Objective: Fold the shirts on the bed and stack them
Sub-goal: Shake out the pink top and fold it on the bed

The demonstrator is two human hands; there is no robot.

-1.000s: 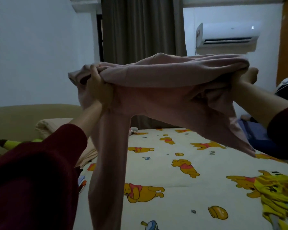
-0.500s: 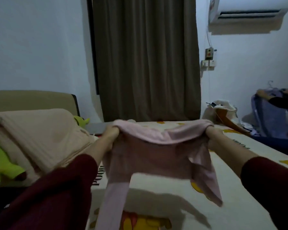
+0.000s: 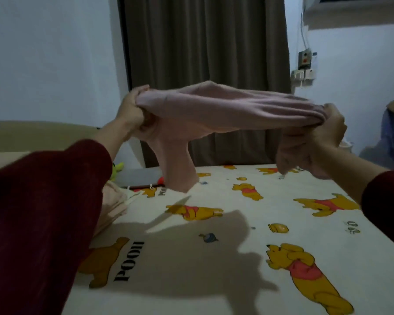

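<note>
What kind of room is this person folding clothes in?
Most likely a bedroom: a bed with a cream cartoon-bear sheet, long brown curtains behind it, and a white wall air conditioner at the upper right.

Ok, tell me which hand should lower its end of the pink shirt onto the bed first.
Probably the left hand: a loose flap of the pink shirt hangs below it, nearest the bed. The right hand grips bunched cloth with less hanging down.
</note>
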